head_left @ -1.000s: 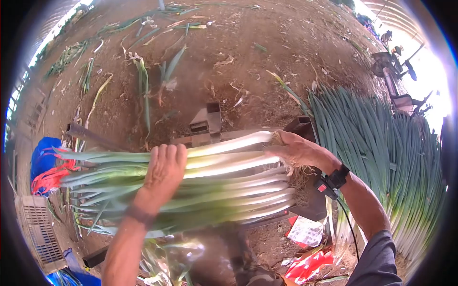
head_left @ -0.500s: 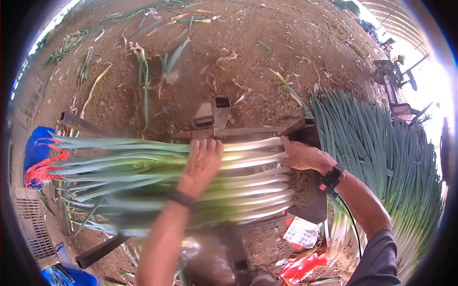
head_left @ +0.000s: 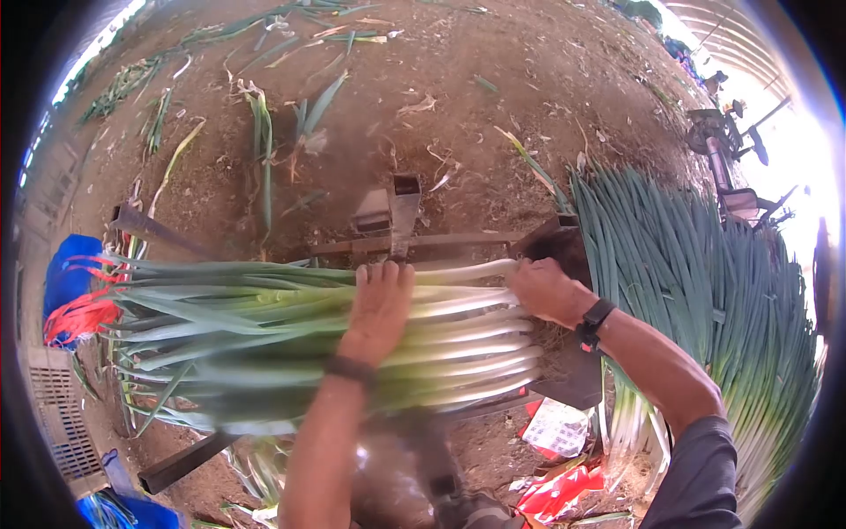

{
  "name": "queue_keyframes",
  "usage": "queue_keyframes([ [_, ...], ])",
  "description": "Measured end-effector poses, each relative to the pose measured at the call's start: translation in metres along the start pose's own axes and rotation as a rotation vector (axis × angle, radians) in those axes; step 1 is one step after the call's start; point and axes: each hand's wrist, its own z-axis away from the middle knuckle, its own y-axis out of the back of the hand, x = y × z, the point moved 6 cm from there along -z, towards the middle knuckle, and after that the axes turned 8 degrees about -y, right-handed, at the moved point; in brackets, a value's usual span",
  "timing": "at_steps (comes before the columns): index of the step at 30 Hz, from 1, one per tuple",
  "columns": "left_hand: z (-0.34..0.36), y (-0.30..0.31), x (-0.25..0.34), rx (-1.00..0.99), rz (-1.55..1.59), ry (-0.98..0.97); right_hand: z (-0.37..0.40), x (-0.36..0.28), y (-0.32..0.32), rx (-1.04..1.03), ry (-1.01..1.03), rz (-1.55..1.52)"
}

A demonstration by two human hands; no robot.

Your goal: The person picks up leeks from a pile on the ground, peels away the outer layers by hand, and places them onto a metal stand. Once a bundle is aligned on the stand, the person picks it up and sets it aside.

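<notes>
Both hands — left hand [head_left: 381,304], right hand [head_left: 545,291] — on smooth, long leeks [head_left: 264,339]

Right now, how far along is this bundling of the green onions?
Done: a batch of green onions lies gathered on the metal rack, white ends lined up at the right. In hand: the left hand presses flat on its middle, the right hand is against the root ends. Left: no tie shows around the batch, and a heap of onions lies beside the rack.

Two grips [head_left: 381,304] — two leek heaps [head_left: 247,335]
</notes>
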Motion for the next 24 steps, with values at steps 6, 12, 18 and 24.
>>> queue_keyframes([
  [6,0.001,0.006,0.0,-0.019,0.121,-0.015,-0.004,-0.021,-0.006,0.016,0.046,0.215],
  [12,0.022,0.039,-0.018,0.032,0.322,-0.033,-0.013,-0.024,-0.032,0.072,0.057,0.306],
  [18,0.049,0.052,-0.041,0.128,0.253,0.005,-0.007,-0.001,-0.025,-0.259,-0.104,-0.201],
  [24,0.056,0.029,-0.034,0.054,0.24,0.088,-0.002,0.001,-0.028,-0.191,-0.119,-0.216],
])
